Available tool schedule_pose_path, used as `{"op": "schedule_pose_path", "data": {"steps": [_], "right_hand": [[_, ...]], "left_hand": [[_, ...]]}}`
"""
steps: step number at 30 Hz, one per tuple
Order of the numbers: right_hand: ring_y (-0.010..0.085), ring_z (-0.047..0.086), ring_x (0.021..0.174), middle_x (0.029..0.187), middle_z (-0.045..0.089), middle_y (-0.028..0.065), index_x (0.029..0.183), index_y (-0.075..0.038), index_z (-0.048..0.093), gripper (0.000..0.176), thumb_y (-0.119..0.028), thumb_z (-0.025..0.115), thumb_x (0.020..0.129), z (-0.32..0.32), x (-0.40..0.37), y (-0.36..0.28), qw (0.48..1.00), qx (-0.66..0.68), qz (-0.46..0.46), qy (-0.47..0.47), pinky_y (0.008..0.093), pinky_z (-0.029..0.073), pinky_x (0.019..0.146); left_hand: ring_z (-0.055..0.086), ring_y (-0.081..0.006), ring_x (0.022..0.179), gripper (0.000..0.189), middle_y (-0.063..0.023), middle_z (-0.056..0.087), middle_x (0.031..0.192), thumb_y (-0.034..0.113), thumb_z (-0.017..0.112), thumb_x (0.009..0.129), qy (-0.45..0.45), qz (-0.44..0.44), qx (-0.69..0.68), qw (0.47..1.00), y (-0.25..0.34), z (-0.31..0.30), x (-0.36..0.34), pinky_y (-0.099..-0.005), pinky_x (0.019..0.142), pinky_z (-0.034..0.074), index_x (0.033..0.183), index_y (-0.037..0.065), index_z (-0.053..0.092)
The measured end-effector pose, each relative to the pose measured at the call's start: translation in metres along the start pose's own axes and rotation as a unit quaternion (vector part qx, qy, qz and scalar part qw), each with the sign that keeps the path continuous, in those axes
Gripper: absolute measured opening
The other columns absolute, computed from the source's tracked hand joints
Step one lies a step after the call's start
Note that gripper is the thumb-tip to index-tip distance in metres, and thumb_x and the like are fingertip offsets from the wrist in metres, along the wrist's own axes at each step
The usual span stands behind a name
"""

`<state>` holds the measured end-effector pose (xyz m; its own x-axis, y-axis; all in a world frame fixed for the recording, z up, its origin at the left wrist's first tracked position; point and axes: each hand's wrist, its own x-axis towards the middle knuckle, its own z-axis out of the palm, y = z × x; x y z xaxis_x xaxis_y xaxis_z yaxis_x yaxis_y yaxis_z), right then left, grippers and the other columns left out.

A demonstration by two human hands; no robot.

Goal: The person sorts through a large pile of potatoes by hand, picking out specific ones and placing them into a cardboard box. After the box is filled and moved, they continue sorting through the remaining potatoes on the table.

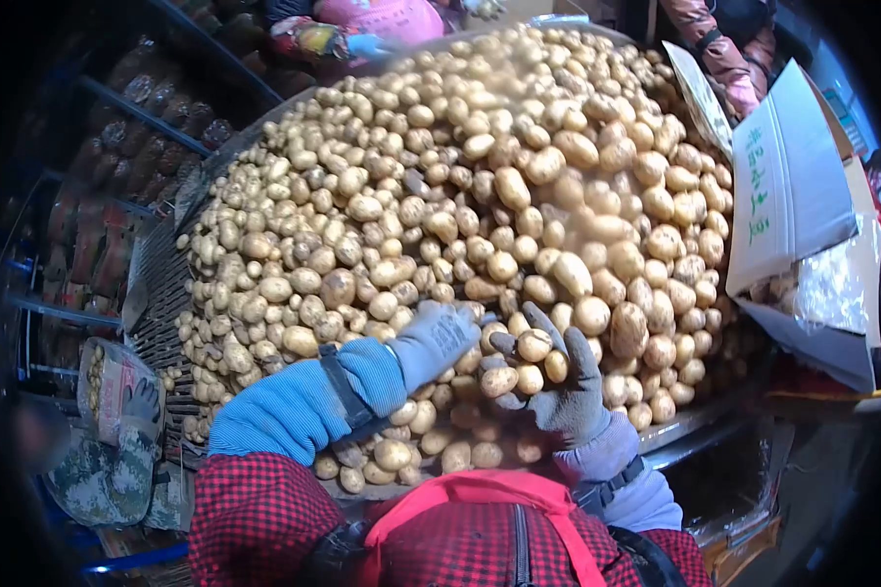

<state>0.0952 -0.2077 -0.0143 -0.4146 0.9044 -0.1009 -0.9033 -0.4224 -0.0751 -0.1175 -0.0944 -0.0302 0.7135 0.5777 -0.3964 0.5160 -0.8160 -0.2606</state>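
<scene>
A large heap of small potatoes point(362, 208) spreads in front of me. My right hand point(570, 396), in a grey glove, is turned palm up with its fingers curled round several potatoes point(530, 379). My left hand point(436, 342), also gloved in grey, lies over the near part of the heap, just left of the right hand. Its fingers bend down among the potatoes and are partly hidden, so what they grip does not show.
At right stands an open white carton point(788, 186) with clear plastic point(837, 279) at its opening. A slatted metal grate point(157, 284) borders the heap on the left. Other people work around it: a blue-gloved hand point(367, 45), a pink sleeve point(724, 49) and a camouflage sleeve point(98, 479).
</scene>
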Motion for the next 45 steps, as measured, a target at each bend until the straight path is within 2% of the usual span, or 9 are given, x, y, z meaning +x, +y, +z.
{"op": "schedule_pose_path", "data": {"steps": [4, 10, 14, 18, 28, 34, 35, 39, 45], "right_hand": [[0.0401, 0.05, 0.142, 0.163, 0.039, 0.0218, 0.168, -0.021, 0.022, 0.069, -0.056, 0.039, 0.111, 0.002, 0.01, 0.007, 0.999, -0.034, -0.03, 0.018, 0.0579, 0.052, 0.108], [0.0379, 0.047, 0.145, 0.165, 0.037, 0.0167, 0.168, -0.018, 0.021, 0.072, -0.055, 0.042, 0.11, -0.003, 0.017, 0.013, 1.0, -0.021, -0.009, 0.007, 0.0558, 0.053, 0.108], [0.0329, 0.049, 0.143, 0.16, 0.043, 0.0136, 0.166, -0.015, 0.029, 0.07, -0.054, 0.044, 0.11, -0.004, 0.022, 0.014, 0.991, -0.119, -0.027, 0.046, 0.0519, 0.051, 0.11], [0.0334, 0.05, 0.143, 0.16, 0.044, 0.0159, 0.165, -0.012, 0.029, 0.068, -0.05, 0.043, 0.11, -0.001, 0.022, 0.014, 0.99, -0.121, -0.07, -0.005, 0.0495, 0.047, 0.115], [0.0343, 0.07, 0.112, 0.145, 0.059, 0.0238, 0.163, -0.01, 0.033, 0.069, -0.054, 0.042, 0.11, -0.003, 0.023, 0.001, 0.999, 0.009, 0.022, 0.049, 0.0438, 0.061, 0.095], [0.031, 0.071, 0.11, 0.146, 0.059, 0.0211, 0.164, -0.01, 0.031, 0.071, -0.055, 0.041, 0.11, -0.014, 0.023, 0.009, 0.983, -0.093, -0.058, 0.147, 0.0357, 0.063, 0.083], [0.0322, 0.07, 0.115, 0.152, 0.054, 0.0224, 0.165, -0.011, 0.029, 0.071, -0.054, 0.042, 0.11, -0.019, 0.023, -0.004, 0.999, 0.032, 0.007, -0.009, 0.0344, 0.063, 0.086], [0.0371, 0.068, 0.123, 0.158, 0.045, 0.0268, 0.167, -0.013, 0.024, 0.073, -0.055, 0.04, 0.11, -0.039, 0.01, 0.001, 0.998, 0.013, -0.052, -0.021, 0.0395, 0.066, 0.088], [0.0391, 0.066, 0.124, 0.157, 0.046, 0.0294, 0.168, -0.014, 0.02, 0.073, -0.054, 0.04, 0.11, -0.036, 0.018, 0.013, 0.915, -0.304, -0.229, 0.132, 0.0464, 0.066, 0.087]], "left_hand": [[0.073, -0.025, 0.098, 0.023, -0.0078, 0.07, 0.113, 0.02, 0.061, 0.096, -0.013, 0.023, -0.033, 0.999, -0.015, -0.017, -0.014, -0.0408, 0.074, 0.058, 0.116, 0.016, 0.071], [0.07, -0.0336, 0.108, 0.046, -0.0163, 0.072, 0.112, 0.039, 0.074, 0.093, 0.277, -0.105, -0.432, 0.852, -0.034, -0.064, -0.042, -0.0428, 0.092, 0.055, 0.128, 0.009, 0.071], [0.067, -0.0356, 0.119, 0.06, -0.0183, 0.07, 0.129, 0.044, 0.081, 0.09, 0.24, 0.09, -0.425, 0.868, -0.045, -0.095, -0.027, -0.0456, 0.105, 0.051, 0.137, 0.009, 0.067], [0.056, -0.0383, 0.137, 0.068, -0.0198, 0.062, 0.144, 0.064, 0.056, 0.101, 0.243, -0.126, -0.334, 0.902, -0.111, -0.073, 0.024, -0.0485, 0.117, 0.043, 0.148, 0.016, 0.058], [0.057, -0.0418, 0.123, 0.064, -0.0198, 0.059, 0.134, 0.057, 0.069, 0.091, 0.001, -0.248, -0.142, 0.958, -0.101, -0.041, 0.055, -0.0548, 0.104, 0.047, 0.146, 0.025, 0.058], [0.059, -0.0375, 0.118, 0.07, -0.0186, 0.063, 0.125, 0.046, 0.07, 0.09, 0.093, -0.184, -0.177, 0.962, -0.064, -0.025, 0.014, -0.0525, 0.101, 0.047, 0.145, 0.007, 0.054], [0.059, -0.0372, 0.118, 0.072, -0.0192, 0.064, 0.125, 0.045, 0.071, 0.089, 0.09, -0.165, -0.159, 0.969, -0.055, -0.024, 0.008, -0.0516, 0.103, 0.046, 0.145, 0.004, 0.053], [0.062, -0.0368, 0.114, 0.05, -0.0179, 0.066, 0.127, 0.029, 0.072, 0.09, 0.246, -0.104, -0.178, 0.947, -0.05, -0.024, -0.029, -0.0476, 0.099, 0.048, 0.132, 0.005, 0.065], [0.067, -0.0317, 0.088, 0.042, -0.0106, 0.07, 0.104, 0.035, 0.07, 0.093, 0.165, 0.012, -0.278, 0.946, -0.001, -0.033, -0.059, -0.0469, 0.081, 0.051, 0.127, 0.01, 0.068]]}}
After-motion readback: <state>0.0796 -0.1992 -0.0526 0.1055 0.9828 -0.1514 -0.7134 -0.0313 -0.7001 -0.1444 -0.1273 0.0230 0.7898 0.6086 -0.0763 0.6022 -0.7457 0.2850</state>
